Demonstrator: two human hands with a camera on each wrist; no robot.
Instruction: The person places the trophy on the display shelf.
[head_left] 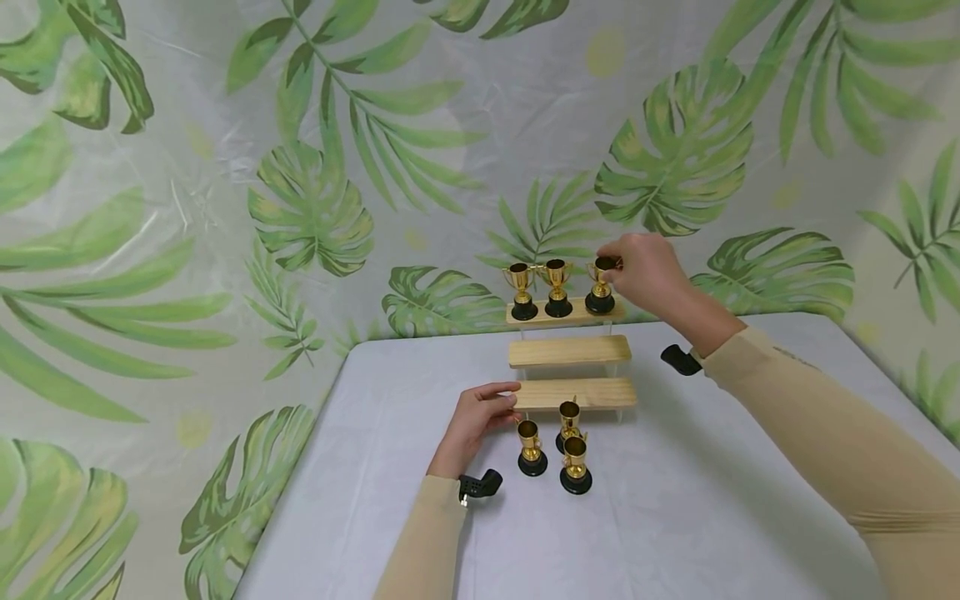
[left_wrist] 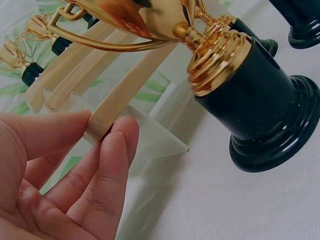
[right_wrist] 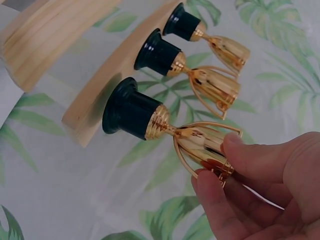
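Observation:
My right hand [head_left: 651,271] pinches the cup of a small gold trophy [right_wrist: 202,145] by its rim and handle. The black base of that trophy is at the right end of the top wooden board [head_left: 576,310]; whether it bears fully on the wood I cannot tell. Two similar trophies [head_left: 557,290] stand upright to its left on the same board. Lower down, my left hand [head_left: 474,421] pinches the left end of the lowest board [left_wrist: 112,107] between thumb and fingers. Close beside that hand, a trophy [head_left: 531,448] stands on the table.
Two more trophies [head_left: 575,467] stand on the white-covered table [head_left: 675,517] in front of the stepped stand. Its middle board [head_left: 570,351] lies between the other two, on clear supports [left_wrist: 155,132]. A leaf-patterned sheet [head_left: 420,192] hangs behind the table.

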